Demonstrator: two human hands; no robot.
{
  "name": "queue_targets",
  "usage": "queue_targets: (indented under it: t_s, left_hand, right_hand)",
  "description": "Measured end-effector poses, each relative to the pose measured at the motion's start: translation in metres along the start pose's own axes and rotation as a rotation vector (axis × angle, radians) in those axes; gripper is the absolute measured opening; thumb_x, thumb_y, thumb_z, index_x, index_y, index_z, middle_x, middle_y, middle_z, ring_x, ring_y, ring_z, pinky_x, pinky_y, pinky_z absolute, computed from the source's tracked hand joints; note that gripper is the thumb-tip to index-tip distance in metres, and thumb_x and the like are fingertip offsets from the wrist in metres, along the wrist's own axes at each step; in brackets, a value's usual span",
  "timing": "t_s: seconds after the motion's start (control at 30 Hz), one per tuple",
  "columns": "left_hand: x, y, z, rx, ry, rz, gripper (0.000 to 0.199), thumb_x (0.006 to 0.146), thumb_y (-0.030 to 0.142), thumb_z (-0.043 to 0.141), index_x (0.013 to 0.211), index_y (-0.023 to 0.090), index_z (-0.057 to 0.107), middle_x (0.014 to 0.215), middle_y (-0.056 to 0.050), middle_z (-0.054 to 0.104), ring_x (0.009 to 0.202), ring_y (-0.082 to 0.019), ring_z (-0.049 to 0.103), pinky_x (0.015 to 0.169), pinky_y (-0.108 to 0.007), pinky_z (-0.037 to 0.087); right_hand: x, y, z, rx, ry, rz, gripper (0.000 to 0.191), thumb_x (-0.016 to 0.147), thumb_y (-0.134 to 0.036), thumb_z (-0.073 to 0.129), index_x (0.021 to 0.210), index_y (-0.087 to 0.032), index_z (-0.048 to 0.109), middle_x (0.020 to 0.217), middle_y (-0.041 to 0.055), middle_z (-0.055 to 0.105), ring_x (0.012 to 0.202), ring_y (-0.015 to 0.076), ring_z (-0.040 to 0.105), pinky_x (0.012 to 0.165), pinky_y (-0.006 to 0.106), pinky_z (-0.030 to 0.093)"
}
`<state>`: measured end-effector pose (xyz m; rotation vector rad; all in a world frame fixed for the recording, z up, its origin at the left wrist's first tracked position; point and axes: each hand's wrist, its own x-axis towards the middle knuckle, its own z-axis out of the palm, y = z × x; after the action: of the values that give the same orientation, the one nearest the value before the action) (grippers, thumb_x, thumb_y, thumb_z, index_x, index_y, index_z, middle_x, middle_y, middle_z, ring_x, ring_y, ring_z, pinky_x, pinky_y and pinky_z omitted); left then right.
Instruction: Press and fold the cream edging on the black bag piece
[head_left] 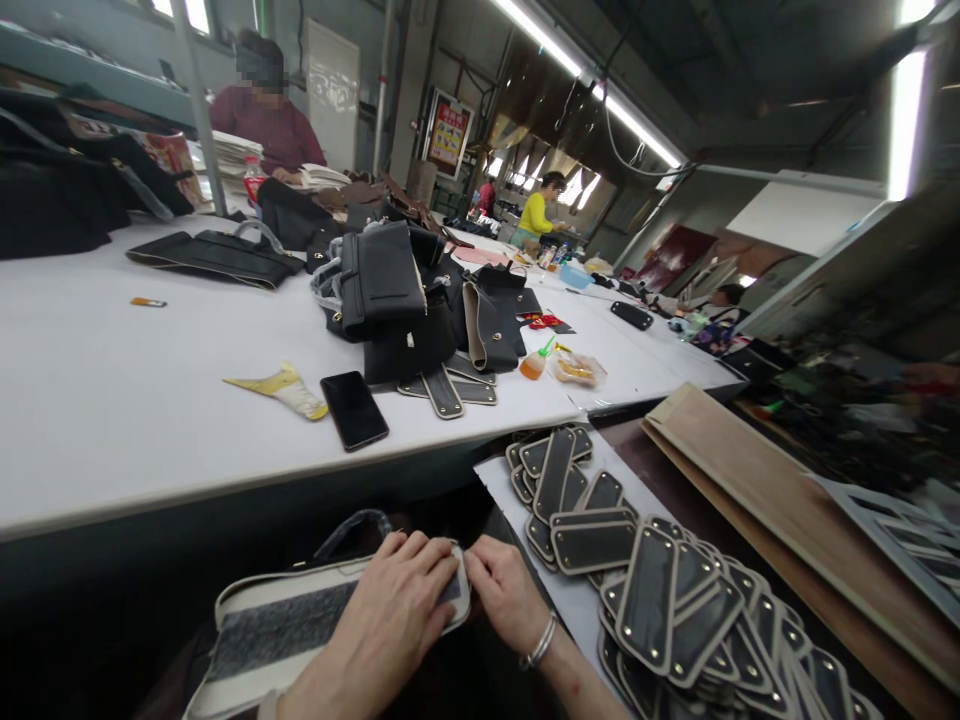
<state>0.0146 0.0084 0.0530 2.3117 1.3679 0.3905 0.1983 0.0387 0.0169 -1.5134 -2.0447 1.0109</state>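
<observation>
My left hand (pixel 390 610) lies flat on a long leather bag panel (pixel 277 630) with a pale edge and a grey textured middle, pressing its right end. My right hand (pixel 506 595), a bracelet on its wrist, pinches the same end of the panel from the right. The panel rests in my lap below the edge of the white table (pixel 112 400). Just right of my hands, several dark leather tabs with small studs (pixel 645 590) lie in an overlapping pile on a white sheet.
On the table lie a black phone (pixel 354 409), a torn yellowish wrapper (pixel 285 390), a heap of black bag parts (pixel 405 300) and a small glue bottle (pixel 535 362). A wooden board (pixel 765 490) leans at right. Other people work at the far end.
</observation>
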Motion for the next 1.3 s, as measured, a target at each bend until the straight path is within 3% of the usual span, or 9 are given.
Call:
queue_targets:
  t_s: [0.17,0.47,0.67,0.83,1.0,1.1,1.2,1.3]
  left_hand:
    - [0.002,0.001,0.000,-0.003,-0.042,-0.012,0.031,0.086,0.022,0.062,0.117,0.023,0.059,0.125,-0.002,0.062,0.109,-0.025,0.054,0.096,-0.046,0.040]
    - [0.003,0.001,0.006,0.095,-0.037,0.005,0.028,0.088,0.022,0.060,0.117,0.021,0.061,0.126,-0.002,0.062,0.107,-0.025,0.055,0.098,-0.045,0.040]
    - [0.001,0.000,0.014,0.198,0.003,0.032,0.029,0.089,0.023,0.060,0.118,0.017,0.061,0.123,-0.003,0.064,0.109,-0.025,0.055,0.100,-0.044,0.037]
    - [0.000,-0.003,0.018,0.237,0.027,0.047,0.025,0.089,0.025,0.061,0.114,0.019,0.062,0.121,-0.001,0.064,0.103,-0.024,0.057,0.089,-0.042,0.040]
    - [-0.001,-0.003,0.016,0.175,0.034,0.031,0.026,0.093,0.027,0.055,0.119,0.023,0.057,0.125,0.000,0.062,0.104,-0.024,0.055,0.090,-0.045,0.036]
    - [-0.002,-0.003,0.012,0.146,0.009,0.010,0.028,0.094,0.028,0.053,0.121,0.023,0.057,0.128,0.000,0.060,0.106,-0.025,0.054,0.092,-0.046,0.035]
    - [-0.002,-0.003,0.010,0.107,-0.013,0.001,0.031,0.093,0.030,0.055,0.123,0.024,0.056,0.129,0.002,0.060,0.109,-0.024,0.053,0.095,-0.046,0.035]
    - [-0.001,-0.003,0.008,0.091,-0.025,-0.007,0.032,0.092,0.030,0.056,0.124,0.026,0.057,0.128,0.003,0.061,0.109,-0.023,0.054,0.096,-0.045,0.035]
  right_hand:
    - [0.002,-0.001,0.009,-0.181,0.082,-0.030,0.030,0.089,-0.017,0.038,0.059,-0.019,0.043,0.066,0.0018,0.049,0.063,0.0146,0.046,0.062,0.031,0.027]
    - [0.004,0.005,0.021,-0.409,0.181,0.000,0.025,0.089,-0.013,0.035,0.066,-0.019,0.045,0.071,0.0051,0.053,0.065,0.0164,0.048,0.061,0.032,0.025]
    - [-0.002,-0.005,0.016,-0.505,0.125,-0.085,0.025,0.088,-0.012,0.034,0.073,-0.017,0.053,0.079,0.0078,0.056,0.069,0.0184,0.051,0.062,0.033,0.027]
    - [0.001,-0.006,0.009,-0.535,0.073,-0.116,0.026,0.090,-0.013,0.033,0.077,-0.015,0.056,0.082,0.0099,0.057,0.068,0.0187,0.052,0.061,0.033,0.029]
    - [0.009,-0.008,-0.014,-0.475,-0.064,-0.194,0.033,0.096,-0.019,0.037,0.067,-0.018,0.053,0.074,0.0011,0.057,0.069,0.0109,0.056,0.064,0.023,0.038]
    - [0.012,-0.011,-0.023,-0.472,-0.110,-0.205,0.028,0.094,-0.025,0.047,0.068,-0.018,0.055,0.073,-0.0010,0.058,0.067,0.0080,0.056,0.062,0.019,0.039]
    - [0.016,-0.014,-0.023,-0.536,-0.117,-0.206,0.016,0.088,-0.025,0.053,0.076,-0.017,0.059,0.076,0.0015,0.061,0.068,0.0120,0.058,0.060,0.023,0.038]
    - [0.020,-0.015,-0.018,-0.620,-0.146,-0.220,0.018,0.088,-0.022,0.047,0.079,-0.016,0.061,0.078,0.0071,0.065,0.071,0.0182,0.059,0.061,0.029,0.035]
